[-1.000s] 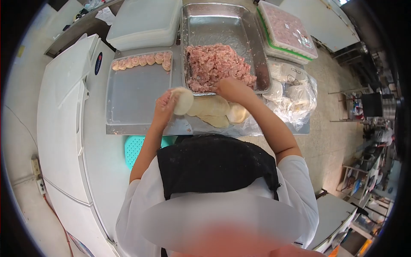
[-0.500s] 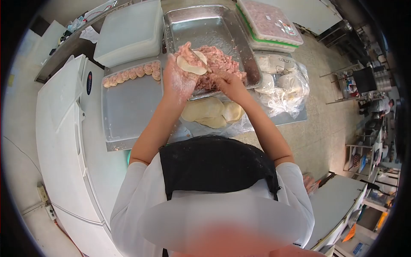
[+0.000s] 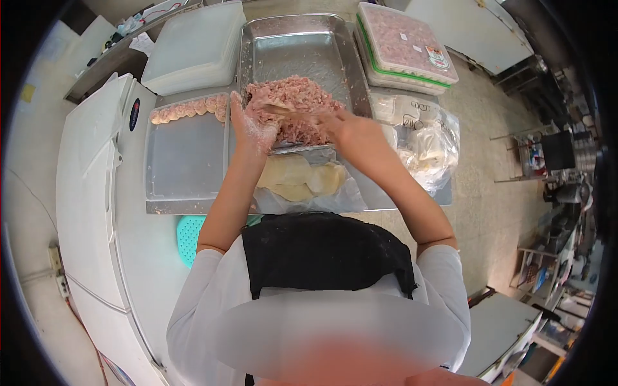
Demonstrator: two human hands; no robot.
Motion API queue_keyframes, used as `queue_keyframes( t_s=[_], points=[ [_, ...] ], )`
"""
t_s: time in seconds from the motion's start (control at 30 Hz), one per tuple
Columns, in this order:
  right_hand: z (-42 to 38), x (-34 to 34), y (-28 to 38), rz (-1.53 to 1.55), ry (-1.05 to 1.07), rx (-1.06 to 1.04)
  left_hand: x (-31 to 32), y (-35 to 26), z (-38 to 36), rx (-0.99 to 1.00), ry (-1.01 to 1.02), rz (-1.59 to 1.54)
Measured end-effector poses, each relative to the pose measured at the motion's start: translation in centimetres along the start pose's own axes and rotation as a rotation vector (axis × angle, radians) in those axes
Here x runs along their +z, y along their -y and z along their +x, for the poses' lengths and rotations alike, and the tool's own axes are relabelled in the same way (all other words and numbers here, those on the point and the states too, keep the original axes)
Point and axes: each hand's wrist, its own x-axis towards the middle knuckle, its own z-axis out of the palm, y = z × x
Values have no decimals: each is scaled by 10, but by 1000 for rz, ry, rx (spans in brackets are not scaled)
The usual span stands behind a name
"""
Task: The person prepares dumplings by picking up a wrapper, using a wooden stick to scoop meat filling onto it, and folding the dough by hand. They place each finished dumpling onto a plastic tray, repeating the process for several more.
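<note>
My left hand [image 3: 253, 127], dusted with white powder, is at the left front of the metal tray [image 3: 247, 48]. Its fingers curl partly around something pale and meat-coloured, blurred and hard to tell from the meat behind. My right hand [image 3: 358, 132] grips a flat, light-brown stick [image 3: 278, 110] that reaches left toward my left palm, over the ground meat [image 3: 297, 92]. Round pale wrappers [image 3: 290, 175] lie on plastic just in front of the tray. Left of my left hand, a clear tray [image 3: 185, 154] holds a row of filled pieces [image 3: 187, 109] along its back edge.
Stacked translucent containers [image 3: 192, 46] stand at the back left, and lidded boxes of meat [image 3: 405, 42] at the back right. Plastic bags [image 3: 428, 138] lie on the right. A white fridge [image 3: 90, 167] stands left. A turquoise perforated item [image 3: 188, 239] shows below the table edge.
The view has shifted. My left hand has turned more upright, and the wrapper once seen open on it no longer shows clearly. The stick has moved with my right hand, which is blurred.
</note>
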Motion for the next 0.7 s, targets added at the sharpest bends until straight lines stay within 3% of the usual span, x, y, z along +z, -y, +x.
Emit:
queue_keyframes(
  t_s=[0.1, 0.13, 0.2, 0.23, 0.3, 0.33, 0.4, 0.43, 0.5, 0.53, 0.6, 0.63, 0.7],
  points=[
    [3, 33, -31, 103, 46, -24, 57, 8, -36, 35, -84, -86],
    [4, 24, -39, 105, 48, -39, 46, 11, -30, 49, -88, -91],
    [6, -6, -58, 250, 17, -128, 13, 10, -12, -7, 140, -286],
    [5, -10, -66, 256, 14, -139, 20, 9, -22, 5, 140, -282],
    [4, -19, -79, 625, 49, 38, 44, 5, -52, 122, 318, 523],
    [4, -25, -81, 627, 54, 27, 51, 4, -54, 132, 311, 521],
    [5, -36, -82, 660, 390, 109, 57, 1, -58, 557, 419, 1192],
    [5, -36, -84, 661, 397, 96, 58, -1, -57, 565, 405, 1193],
    [5, -33, -86, 637, 397, -13, 60, -9, -51, 598, 434, 1783],
    [5, -24, -88, 640, 401, -22, 65, -14, -48, 601, 422, 1786],
    [3, 7, -95, 712, 148, -285, 75, -21, -41, 163, 765, 1557],
    [5, 18, -101, 714, 151, -292, 72, -21, -41, 167, 757, 1560],
    [13, 34, -112, 666, 210, -342, 63, -19, -38, 458, 840, 1860]
  ],
)
